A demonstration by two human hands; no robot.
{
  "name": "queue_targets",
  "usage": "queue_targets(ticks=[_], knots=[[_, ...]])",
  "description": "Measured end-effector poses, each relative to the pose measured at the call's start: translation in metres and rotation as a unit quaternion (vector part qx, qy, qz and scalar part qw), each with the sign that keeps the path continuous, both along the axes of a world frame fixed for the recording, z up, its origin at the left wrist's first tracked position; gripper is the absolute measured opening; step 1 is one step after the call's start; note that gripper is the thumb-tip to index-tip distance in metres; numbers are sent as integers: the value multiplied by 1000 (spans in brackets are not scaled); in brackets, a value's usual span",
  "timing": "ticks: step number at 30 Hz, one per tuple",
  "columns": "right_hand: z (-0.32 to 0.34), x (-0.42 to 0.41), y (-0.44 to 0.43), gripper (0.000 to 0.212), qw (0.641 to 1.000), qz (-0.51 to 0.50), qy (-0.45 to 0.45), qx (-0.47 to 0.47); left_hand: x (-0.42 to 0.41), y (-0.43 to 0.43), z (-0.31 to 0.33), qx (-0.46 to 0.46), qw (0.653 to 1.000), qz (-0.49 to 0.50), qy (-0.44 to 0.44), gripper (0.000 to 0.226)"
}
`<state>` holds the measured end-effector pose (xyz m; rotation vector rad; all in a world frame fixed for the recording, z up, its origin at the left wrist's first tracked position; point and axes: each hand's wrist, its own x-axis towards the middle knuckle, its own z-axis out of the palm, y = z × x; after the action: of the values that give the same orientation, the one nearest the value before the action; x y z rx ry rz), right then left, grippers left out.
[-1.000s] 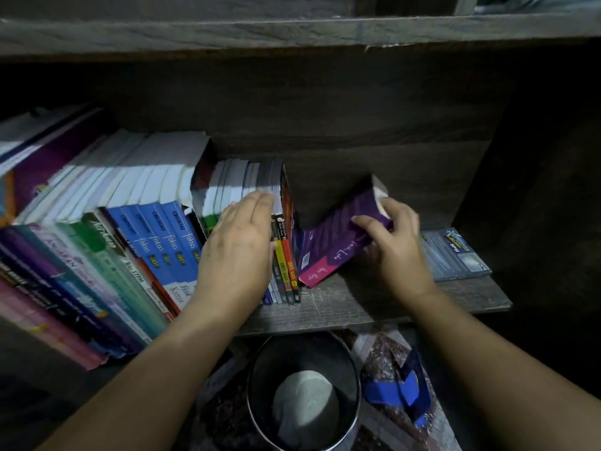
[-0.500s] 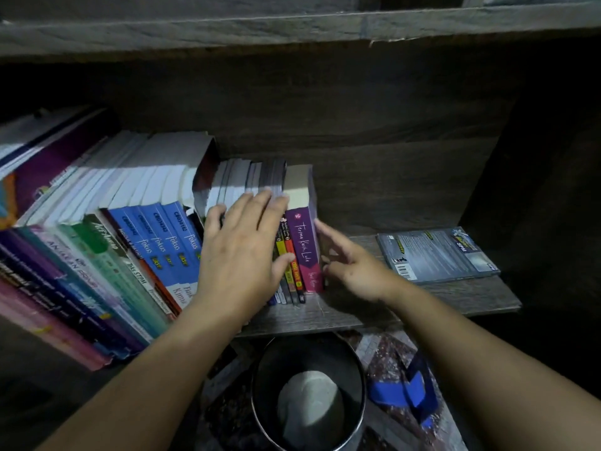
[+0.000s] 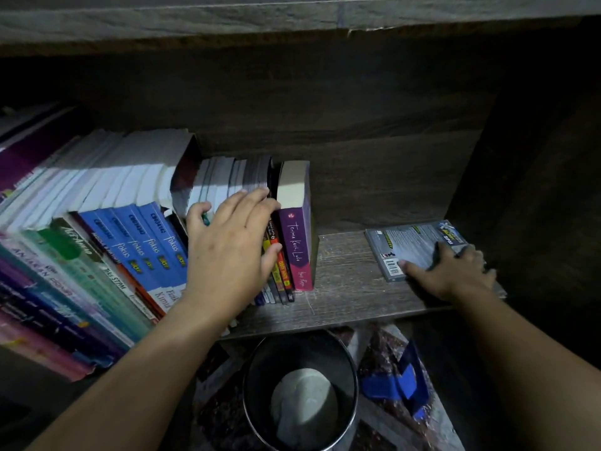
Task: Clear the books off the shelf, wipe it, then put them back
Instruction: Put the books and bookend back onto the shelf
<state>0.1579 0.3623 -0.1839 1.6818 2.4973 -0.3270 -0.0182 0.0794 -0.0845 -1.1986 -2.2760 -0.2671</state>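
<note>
Dim wooden shelf [image 3: 344, 288] (scuffed) holds books [image 3: 146, 242].

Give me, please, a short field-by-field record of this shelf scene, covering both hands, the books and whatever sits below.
left hand: fingers straight, pressing on the row of upright books
right hand: lies on the grey booklet, fingers on its cover; grip unclear
purple book: upright, at the right end of the row
grey booklet: flat on the shelf, apart from the row
shelf: bare board between row and booklet
metal pail: below the shelf, pale cloth inside
</note>
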Motion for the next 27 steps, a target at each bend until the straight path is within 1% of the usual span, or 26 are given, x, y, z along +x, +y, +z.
queue_targets(ticks=[2, 6, 12, 15, 19, 21, 23, 25, 27], knots=[[-2, -1, 1, 115, 1000, -9, 19, -4, 0, 0, 0, -2, 1000, 2, -1, 55], [-4, -8, -10, 117, 1000, 5, 11, -17, 2, 1, 1, -4, 1000, 5, -6, 55], [-10, -17, -43, 113, 997, 76, -11, 9, 4, 2, 1, -1, 1000, 12, -7, 57], [-8, -20, -52, 116, 995, 95, -17, 21, 6, 3, 1, -3, 1000, 16, -12, 58], [0, -23, -44, 136, 998, -8, 38, -47, 5, 3, 2, -5, 1000, 12, -17, 58], [6, -29, -43, 140, 994, -40, 74, -74, 4, 2, 1, -7, 1000, 11, -14, 59], [14, -35, -46, 131, 987, -74, 112, -89, 4, 2, 1, -4, 1000, 10, -14, 58], [23, -41, -48, 121, 973, -127, 161, -110, 6, 1, 2, -5, 1000, 10, -19, 58], [36, -50, -50, 102, 954, -166, 234, -93, 6, 1, 4, -6, 1000, 9, -24, 58]])
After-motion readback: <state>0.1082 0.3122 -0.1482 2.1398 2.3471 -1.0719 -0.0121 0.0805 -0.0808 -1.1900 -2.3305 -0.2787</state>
